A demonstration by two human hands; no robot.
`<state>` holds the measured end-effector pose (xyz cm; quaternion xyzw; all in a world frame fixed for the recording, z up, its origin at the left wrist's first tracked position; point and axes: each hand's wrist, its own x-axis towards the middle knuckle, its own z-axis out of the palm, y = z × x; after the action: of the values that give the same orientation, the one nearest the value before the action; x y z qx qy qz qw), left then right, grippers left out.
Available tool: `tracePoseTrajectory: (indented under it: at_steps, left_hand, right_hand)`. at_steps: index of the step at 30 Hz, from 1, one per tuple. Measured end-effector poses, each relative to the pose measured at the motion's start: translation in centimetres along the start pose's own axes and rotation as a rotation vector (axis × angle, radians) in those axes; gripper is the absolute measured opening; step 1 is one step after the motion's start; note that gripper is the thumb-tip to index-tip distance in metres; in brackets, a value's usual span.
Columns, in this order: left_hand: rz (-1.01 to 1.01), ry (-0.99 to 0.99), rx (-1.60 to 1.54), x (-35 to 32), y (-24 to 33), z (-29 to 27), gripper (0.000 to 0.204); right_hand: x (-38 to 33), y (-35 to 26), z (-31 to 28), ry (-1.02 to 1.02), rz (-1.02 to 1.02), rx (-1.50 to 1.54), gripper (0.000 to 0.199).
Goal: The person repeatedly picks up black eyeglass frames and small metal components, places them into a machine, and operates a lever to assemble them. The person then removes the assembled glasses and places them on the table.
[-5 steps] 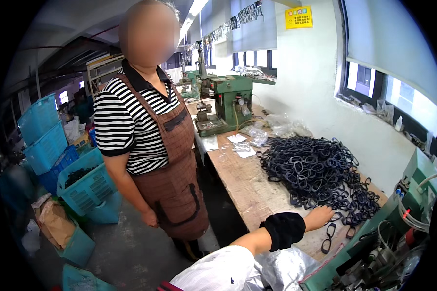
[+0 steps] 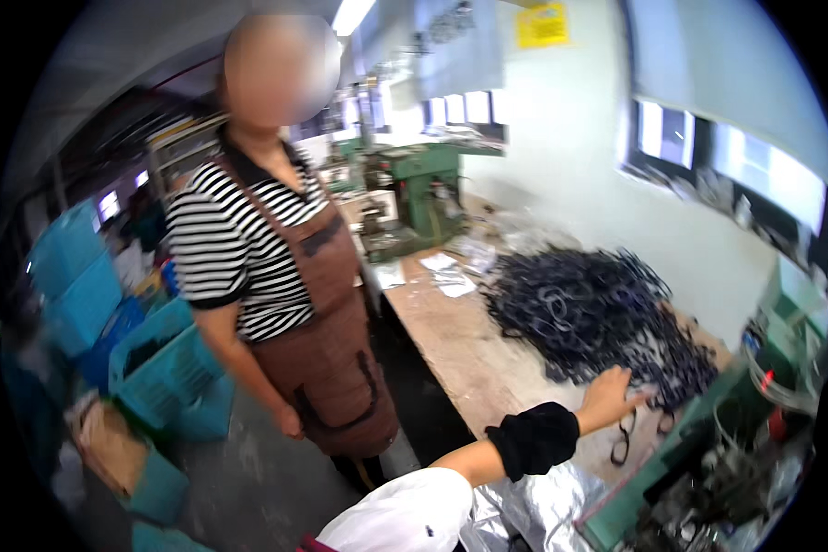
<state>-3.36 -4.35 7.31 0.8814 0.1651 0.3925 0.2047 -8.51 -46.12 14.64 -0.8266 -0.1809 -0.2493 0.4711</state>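
My left hand (image 2: 605,401) reaches over the workbench from the lower edge, with a black cuff (image 2: 535,439) round the wrist and a white sleeve (image 2: 397,515) on the upper arm. Its thumb and fingers are apart, and nothing shows between them. It hovers at the near edge of a big heap of dark eyeglass frames (image 2: 580,308); whether it touches any is blurred. One loose eyeglass frame (image 2: 622,442) lies on the wood just below the hand. My right hand is out of sight.
A person in a brown apron (image 2: 327,368) stands left of the workbench (image 2: 442,345). A green machine (image 2: 423,184) stands at its far end, another (image 2: 773,368) at near right. Silvery sheeting (image 2: 543,511) lies beneath my arm. Blue crates (image 2: 161,359) stack at left.
My left hand has lifted a little off the frames, and its fingers have spread. The whole view has shifted slightly and blurred.
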Motion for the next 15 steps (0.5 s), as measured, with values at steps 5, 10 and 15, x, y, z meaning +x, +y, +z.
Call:
tracePoseTrajectory:
  at_steps: [5, 10, 15]
  left_hand:
    - [-0.504, -0.028, -0.809, -9.4, 0.0, -0.4, 0.020]
    - [-0.325, 0.005, -1.570, -6.9, 16.0, -6.8, 0.013]
    - [0.398, -0.075, -0.944, -3.2, 20.8, -8.2, 0.009]
  right_hand:
    - [2.8, 1.8, 8.1, 0.006, 0.381, 0.472, 0.057]
    - [4.4, 0.2, 4.9, -0.041, 0.357, 0.611, 0.063]
    - [3.6, -1.3, 5.9, 0.007, 0.414, 0.828, 0.063]
